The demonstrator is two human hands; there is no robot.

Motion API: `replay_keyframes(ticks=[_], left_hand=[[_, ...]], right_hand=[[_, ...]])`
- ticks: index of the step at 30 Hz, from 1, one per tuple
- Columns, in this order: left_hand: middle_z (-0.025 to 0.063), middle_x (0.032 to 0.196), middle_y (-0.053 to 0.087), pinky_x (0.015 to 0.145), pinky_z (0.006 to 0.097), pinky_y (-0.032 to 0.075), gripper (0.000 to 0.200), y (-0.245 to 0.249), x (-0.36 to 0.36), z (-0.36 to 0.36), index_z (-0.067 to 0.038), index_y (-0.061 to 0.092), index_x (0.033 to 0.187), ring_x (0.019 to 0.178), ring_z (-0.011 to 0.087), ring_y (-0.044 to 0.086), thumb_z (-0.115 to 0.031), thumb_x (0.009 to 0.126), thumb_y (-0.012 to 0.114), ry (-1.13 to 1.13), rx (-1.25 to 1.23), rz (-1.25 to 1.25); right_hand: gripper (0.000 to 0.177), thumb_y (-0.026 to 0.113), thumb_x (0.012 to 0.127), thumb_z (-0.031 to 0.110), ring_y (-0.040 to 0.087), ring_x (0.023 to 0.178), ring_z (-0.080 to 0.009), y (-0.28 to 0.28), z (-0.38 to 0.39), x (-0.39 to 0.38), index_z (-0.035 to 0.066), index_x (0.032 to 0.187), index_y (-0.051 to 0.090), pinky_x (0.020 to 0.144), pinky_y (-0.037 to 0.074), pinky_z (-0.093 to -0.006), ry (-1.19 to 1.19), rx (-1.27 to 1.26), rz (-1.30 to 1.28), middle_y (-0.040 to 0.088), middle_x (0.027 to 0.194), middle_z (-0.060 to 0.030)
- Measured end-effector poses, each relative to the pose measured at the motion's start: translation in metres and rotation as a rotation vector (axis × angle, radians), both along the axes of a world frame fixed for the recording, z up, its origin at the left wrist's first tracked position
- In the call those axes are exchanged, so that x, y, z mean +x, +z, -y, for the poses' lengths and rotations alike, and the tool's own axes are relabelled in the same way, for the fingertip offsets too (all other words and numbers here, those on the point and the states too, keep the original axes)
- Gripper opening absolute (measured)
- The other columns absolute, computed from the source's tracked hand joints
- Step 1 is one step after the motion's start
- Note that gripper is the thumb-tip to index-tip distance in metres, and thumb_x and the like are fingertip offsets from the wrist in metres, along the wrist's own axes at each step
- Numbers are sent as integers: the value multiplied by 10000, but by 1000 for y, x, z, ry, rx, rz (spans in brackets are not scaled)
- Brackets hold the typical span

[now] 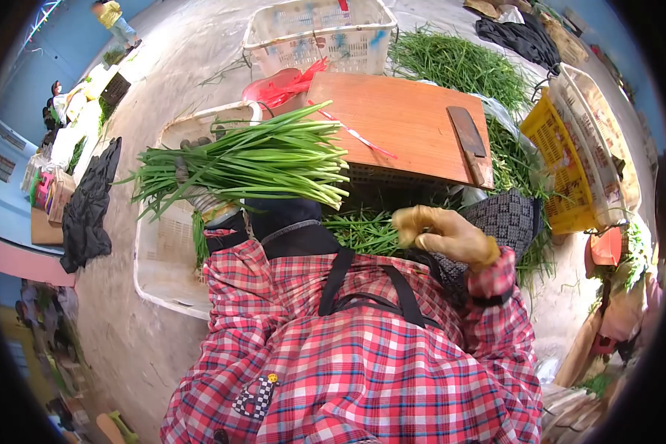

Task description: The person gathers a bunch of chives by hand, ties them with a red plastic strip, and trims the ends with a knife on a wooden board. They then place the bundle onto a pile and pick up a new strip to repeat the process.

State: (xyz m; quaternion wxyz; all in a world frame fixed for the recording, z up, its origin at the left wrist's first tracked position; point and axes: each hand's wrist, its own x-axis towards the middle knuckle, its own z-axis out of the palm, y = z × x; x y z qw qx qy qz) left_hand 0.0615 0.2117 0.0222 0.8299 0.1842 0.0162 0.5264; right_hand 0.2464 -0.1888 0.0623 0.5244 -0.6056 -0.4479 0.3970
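My left hand (183, 172), in a dark-and-pale work glove, is wrapped round a thick bunch of green chives (274, 159). The bunch lies sideways, its pale cut ends to the right, beside a wooden board (392, 122). My right hand (448, 233), in a yellowish glove, hovers over loose chives (366, 233) in front of my lap. Its fingers are loosely curled, the thumb stands a little apart, and I see nothing between them. A broad-bladed knife (468, 140) rests on the board's right side.
Red plastic ties (292, 87) lie by the board's left corner. A white crate (174, 270) stands at left, another crate (318, 37) behind. A chive heap (459, 63) spreads at the back right, near a yellow crate (559, 170). A person (115, 22) is far off at upper left.
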Motion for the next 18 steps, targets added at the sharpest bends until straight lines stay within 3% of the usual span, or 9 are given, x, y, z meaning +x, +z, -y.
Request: replay_keyframes(ticks=[1,2,4,5,7,11,14,15,18], left_hand=[[149,953,655,833,533,514,304,4,1,2,-88,627,1075,899,289,637,-310,878,565,-1,-41,15],[149,953,655,833,533,514,304,10,3,9,-88,627,1075,899,289,637,-310,878,565,-2,-38,22],[157,960,654,863,543,502,334,21,5,21,-93,591,1142,888,283,640,-318,902,532,56,61,-57],[157,960,654,863,543,502,334,23,5,22,-93,591,1142,888,283,640,-318,902,532,63,59,-56],[162,967,655,897,546,486,349,25,3,21,-95,561,1188,887,274,641,-315,926,492,-92,129,105],[151,979,658,957,549,441,383,26,8,26,-70,524,1224,930,258,630,-307,924,494,-96,213,83],[136,959,663,1032,558,346,407,28,12,36,-35,521,1220,939,255,623,-291,904,525,-128,195,87],[136,942,664,1078,564,279,391,31,12,39,-20,544,1195,908,257,632,-271,894,538,-134,171,69],[104,915,633,1080,607,237,398,25,17,39,-7,527,1199,942,238,588,-262,894,541,-124,203,66]], right_hand=[[150,598,845,144,637,863,-155,-31,0,8,20,882,674,732,489,-300,-183,30,384,678,870,-65],[150,598,845,144,637,863,-155,-36,3,12,20,882,674,732,489,-300,-184,33,391,678,870,-65],[202,577,846,198,638,694,-217,-44,6,23,25,794,668,629,485,-323,-44,-907,979,649,728,-107],[202,577,846,198,638,694,-217,-33,2,21,25,794,668,629,485,-323,-38,-905,983,649,728,-107],[314,594,825,368,632,709,-328,6,-13,8,69,773,674,614,491,-402,-239,-445,642,638,742,-162],[293,593,838,345,628,689,-327,39,-58,-13,64,871,666,614,481,-414,-355,-19,587,633,732,-162],[362,593,838,388,638,828,-317,51,-90,-23,105,1062,626,692,490,-431,-264,-176,818,660,851,-161],[391,591,833,421,634,861,-314,55,-100,-27,116,1077,621,705,486,-436,-250,-232,844,660,886,-163],[379,594,826,422,638,835,-312,47,-120,-32,114,1042,645,697,490,-427,-215,-266,970,664,871,-155]])
